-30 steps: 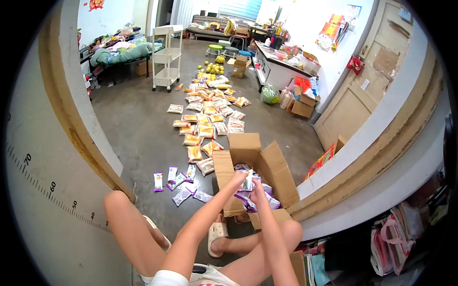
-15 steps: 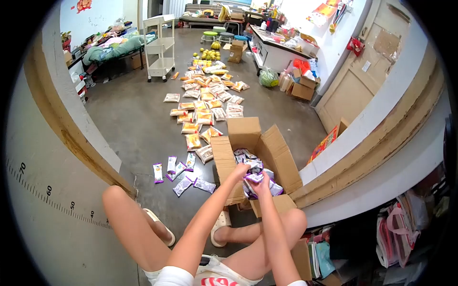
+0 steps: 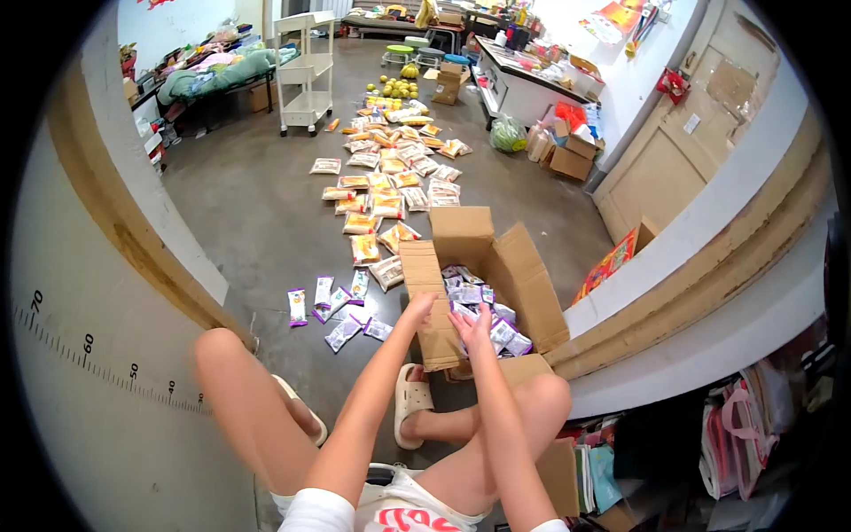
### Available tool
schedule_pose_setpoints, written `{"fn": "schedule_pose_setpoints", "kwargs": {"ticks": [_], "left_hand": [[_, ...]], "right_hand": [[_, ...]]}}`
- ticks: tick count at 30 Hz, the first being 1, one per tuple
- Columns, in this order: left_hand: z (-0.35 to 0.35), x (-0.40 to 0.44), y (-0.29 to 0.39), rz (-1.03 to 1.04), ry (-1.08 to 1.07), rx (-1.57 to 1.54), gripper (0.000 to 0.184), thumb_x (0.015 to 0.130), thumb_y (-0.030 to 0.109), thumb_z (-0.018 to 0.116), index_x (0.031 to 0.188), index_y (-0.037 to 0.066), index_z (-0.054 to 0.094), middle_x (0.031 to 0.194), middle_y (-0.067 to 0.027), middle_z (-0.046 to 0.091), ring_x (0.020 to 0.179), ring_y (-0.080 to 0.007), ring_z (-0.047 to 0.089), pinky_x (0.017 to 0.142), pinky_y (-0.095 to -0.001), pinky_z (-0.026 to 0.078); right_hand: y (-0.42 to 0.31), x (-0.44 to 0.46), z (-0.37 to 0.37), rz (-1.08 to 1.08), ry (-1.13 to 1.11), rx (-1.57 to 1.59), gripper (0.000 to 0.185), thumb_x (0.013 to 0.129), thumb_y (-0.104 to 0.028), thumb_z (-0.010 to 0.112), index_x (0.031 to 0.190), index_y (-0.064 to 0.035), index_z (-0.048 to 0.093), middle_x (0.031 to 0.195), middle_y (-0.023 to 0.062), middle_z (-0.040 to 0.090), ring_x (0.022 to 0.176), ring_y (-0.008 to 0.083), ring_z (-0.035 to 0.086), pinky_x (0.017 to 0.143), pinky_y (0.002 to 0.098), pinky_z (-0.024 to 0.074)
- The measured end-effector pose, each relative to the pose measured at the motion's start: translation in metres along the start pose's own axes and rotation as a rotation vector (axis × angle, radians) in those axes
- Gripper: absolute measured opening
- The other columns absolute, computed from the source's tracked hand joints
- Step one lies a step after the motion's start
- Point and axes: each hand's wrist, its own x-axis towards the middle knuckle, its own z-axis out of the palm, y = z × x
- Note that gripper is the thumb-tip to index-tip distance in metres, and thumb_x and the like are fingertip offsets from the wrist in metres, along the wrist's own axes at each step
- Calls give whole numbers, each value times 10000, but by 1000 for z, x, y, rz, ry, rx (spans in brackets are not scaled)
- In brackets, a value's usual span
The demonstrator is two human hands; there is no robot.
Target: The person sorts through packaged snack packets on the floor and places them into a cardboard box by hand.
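Note:
An open cardboard box (image 3: pixel 523 279) stands in front of me, partly filled with purple-and-white snack packets (image 3: pixel 510 339). My right hand (image 3: pixel 476 330) is at the box opening, fingers stretched and apart over the packets, with nothing gripped. Over the left flap (image 3: pixel 438 341) is my left hand (image 3: pixel 422 310), its fingers curled; what it holds, if anything, is hidden. To the left of the box, several matching purple-edged packets (image 3: pixel 343 333) lie loose on the floor.
Beyond the box, orange-and-white bags (image 3: pixel 363 223) cover the floor in a long strip, with yellow-green fruit (image 3: pixel 399 88) behind them. A white trolley (image 3: pixel 306 89) stands back left. Door frames (image 3: pixel 687 235) curve in close on both sides; a cluttered desk (image 3: pixel 532 80) is back right.
My hands have come apart: the left has moved left from inside the box to over its flap. The packets they were at lie in the box. The view has shifted slightly.

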Motion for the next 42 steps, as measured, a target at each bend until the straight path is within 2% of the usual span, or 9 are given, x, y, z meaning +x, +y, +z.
{"fn": "schedule_pose_setpoints", "kwargs": {"ticks": [5, 8, 14, 23, 26, 29, 30, 34, 42], "left_hand": [[-41, 4, -11, -3, 61, 43, 259, 669, 309, 441, 751, 66, 477, 658, -22, 424, 569, -123, 415, 475, -313, 360], [-69, -16, -1, -38, 106, 20, 382, 663, 317, 459, 932, 54, 398, 806, -65, 416, 649, -164, 431, 531, -352, 389], [-135, -18, -10, -70, 235, -64, 416, 674, 300, 458, 979, 26, 387, 941, -115, 405, 865, -236, 425, 674, -408, 371], [-202, -15, -63, -137, 375, -136, 343, 683, 304, 459, 925, 66, 409, 835, -63, 428, 715, -181, 439, 614, -384, 377], [-213, 4, -109, -84, 399, -204, 290, 676, 295, 472, 863, 83, 411, 737, -34, 413, 625, -162, 421, 544, -355, 372], [-216, 9, -126, -59, 420, -182, 283, 664, 273, 494, 832, 63, 405, 677, -32, 411, 532, -138, 396, 439, -314, 345], [-220, 17, -136, -133, 450, -142, 299, 660, 267, 502, 837, 47, 403, 671, -37, 415, 516, -131, 395, 411, -307, 336], [-230, 24, -146, -50, 430, 853, 595, 621, 323, 556, 1034, -29, 311, 976, -208, 418, 927, -310, 399, 774, -357, 336], [-202, 46, -158, 206, 435, 1047, 598, 537, 257, 626, 1006, 23, 338, 954, -104, 388, 903, -250, 374, 687, -393, 356]], "right_hand": [[31, 7, 22, -36, -101, -141, 614, 689, -347, 450, 1144, -82, 135, 1138, 171, 203, 967, 338, 335, 658, 464, 421], [45, -9, 45, -7, -199, -243, 620, 699, -361, 439, 1155, -78, 129, 1169, 169, 164, 981, 348, 320, 671, 482, 411], [79, -14, 66, 18, -205, -375, 557, 732, -349, 398, 1170, -111, 149, 1164, 191, 177, 1000, 351, 306, 669, 473, 415], [131, 15, 94, -107, -303, -1076, 389, 698, -291, 480, 1013, -87, 378, 964, 72, 421, 892, 231, 417, 619, 390, 416], [160, 61, 74, -337, -361, -1483, 364, 668, -255, 515, 960, -54, 437, 861, 69, 488, 773, 150, 467, 576, 320, 422], [186, 93, 48, -393, -282, -1575, 355, 625, -217, 541, 907, -12, 473, 820, 113, 520, 754, 195, 498, 632, 290, 407], [188, 88, 45, -421, -251, -1669, 352, 610, -200, 546, 895, -3, 480, 818, 132, 524, 764, 218, 504, 657, 289, 400], [200, 114, 17, -474, -208, -1881, 344, 586, -152, 533, 890, 3, 483, 855, 158, 510, 814, 276, 484, 709, 318, 380], [220, 110, 1, -650, -210, -2194, 433, 556, -53, 507, 971, -29, 386, 982, 108, 369, 921, 275, 349, 792, 385, 275]]}}
